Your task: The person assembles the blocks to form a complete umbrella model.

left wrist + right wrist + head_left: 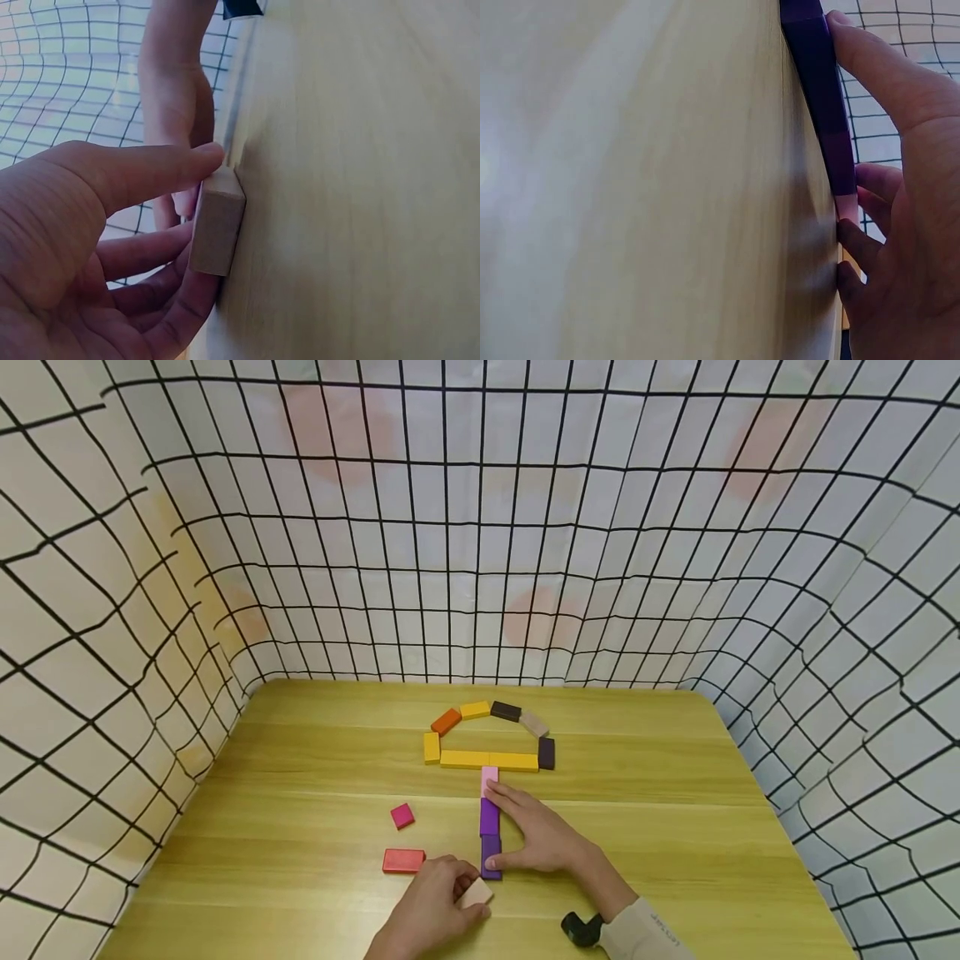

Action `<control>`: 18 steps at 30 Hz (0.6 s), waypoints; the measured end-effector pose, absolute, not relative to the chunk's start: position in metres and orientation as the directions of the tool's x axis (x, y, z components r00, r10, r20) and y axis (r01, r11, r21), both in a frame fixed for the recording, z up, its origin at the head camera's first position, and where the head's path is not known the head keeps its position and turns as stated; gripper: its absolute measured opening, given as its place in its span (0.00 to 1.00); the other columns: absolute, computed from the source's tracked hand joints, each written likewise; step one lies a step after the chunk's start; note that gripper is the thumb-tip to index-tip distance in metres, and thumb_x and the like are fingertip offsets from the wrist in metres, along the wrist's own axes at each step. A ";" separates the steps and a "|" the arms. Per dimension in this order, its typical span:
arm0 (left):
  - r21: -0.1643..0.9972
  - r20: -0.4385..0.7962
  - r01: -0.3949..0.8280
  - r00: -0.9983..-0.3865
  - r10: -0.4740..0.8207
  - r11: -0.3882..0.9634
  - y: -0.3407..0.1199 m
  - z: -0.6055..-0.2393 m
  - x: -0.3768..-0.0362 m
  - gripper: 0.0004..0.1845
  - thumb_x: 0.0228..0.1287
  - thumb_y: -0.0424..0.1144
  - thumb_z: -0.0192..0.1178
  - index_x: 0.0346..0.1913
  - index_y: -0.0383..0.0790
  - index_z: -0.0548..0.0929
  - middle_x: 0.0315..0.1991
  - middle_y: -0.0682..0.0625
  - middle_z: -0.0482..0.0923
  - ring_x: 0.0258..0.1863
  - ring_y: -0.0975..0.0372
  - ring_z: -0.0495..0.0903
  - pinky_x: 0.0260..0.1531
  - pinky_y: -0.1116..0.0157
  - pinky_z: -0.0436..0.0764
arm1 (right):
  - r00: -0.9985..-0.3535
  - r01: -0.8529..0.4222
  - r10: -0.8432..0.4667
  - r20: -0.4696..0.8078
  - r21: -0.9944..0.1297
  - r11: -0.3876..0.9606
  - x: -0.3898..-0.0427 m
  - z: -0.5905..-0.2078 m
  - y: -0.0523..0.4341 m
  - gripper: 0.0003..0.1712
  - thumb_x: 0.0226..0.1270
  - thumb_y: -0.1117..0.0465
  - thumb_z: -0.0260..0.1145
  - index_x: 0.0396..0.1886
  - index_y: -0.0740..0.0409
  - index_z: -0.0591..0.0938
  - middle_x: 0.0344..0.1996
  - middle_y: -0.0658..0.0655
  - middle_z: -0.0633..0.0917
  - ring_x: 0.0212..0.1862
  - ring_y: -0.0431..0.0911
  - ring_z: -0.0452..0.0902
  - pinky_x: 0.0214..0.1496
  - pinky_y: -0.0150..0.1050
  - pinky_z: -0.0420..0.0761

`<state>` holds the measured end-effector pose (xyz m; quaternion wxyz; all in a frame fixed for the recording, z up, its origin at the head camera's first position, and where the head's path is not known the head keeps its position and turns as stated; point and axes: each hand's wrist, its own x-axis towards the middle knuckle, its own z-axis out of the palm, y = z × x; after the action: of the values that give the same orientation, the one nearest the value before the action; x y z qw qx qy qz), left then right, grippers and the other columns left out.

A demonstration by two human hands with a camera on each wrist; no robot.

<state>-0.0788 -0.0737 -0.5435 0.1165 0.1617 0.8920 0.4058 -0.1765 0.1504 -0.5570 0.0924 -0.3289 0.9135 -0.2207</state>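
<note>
In the head view my left hand (435, 897) pinches a pale wooden block (476, 893) just below the foot of a block column. The left wrist view shows the block (217, 225) between thumb and fingers, close to the tabletop. My right hand (543, 835) spreads along the column's right side, its thumb on the dark purple block (491, 865) and its fingertips at the pink block (489, 774). Between these two lies a purple block (489, 817). Above the column, two long yellow blocks (465, 759) form a straight bar touching the pink block's top end.
An arch over the bar includes an orange block (446, 722), a yellow block (475, 710), a dark block (506, 711) and a beige block (534, 723). Left of the column lie a magenta block (402, 816) and a red block (403, 861). Black-grid walls surround the wooden table (645, 793).
</note>
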 end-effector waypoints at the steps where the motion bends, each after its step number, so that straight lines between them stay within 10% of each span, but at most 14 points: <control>1: 0.765 -0.077 0.190 -0.922 0.380 0.615 -0.073 -0.544 -0.079 0.20 0.49 0.48 0.75 0.42 0.41 0.86 0.30 0.60 0.77 0.29 0.72 0.73 0.28 0.74 0.74 | -0.767 -0.557 -0.641 -0.027 -0.465 0.688 -0.176 -0.557 0.150 0.62 0.48 0.20 0.61 0.79 0.40 0.51 0.78 0.44 0.52 0.78 0.49 0.50 0.73 0.56 0.63; 18: 0.775 -0.025 0.211 -0.932 0.362 0.596 -0.071 -0.548 -0.077 0.16 0.50 0.47 0.74 0.40 0.43 0.88 0.28 0.61 0.78 0.28 0.72 0.73 0.28 0.74 0.73 | -0.763 -0.566 -0.646 -0.006 -0.477 0.672 -0.175 -0.558 0.151 0.62 0.48 0.21 0.61 0.78 0.40 0.52 0.78 0.45 0.53 0.77 0.51 0.52 0.72 0.57 0.64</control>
<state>-0.0774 -0.0713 -0.5478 0.0901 0.1613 0.8886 0.4198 -0.1754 0.1512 -0.5583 0.0873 -0.3329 0.9102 -0.2304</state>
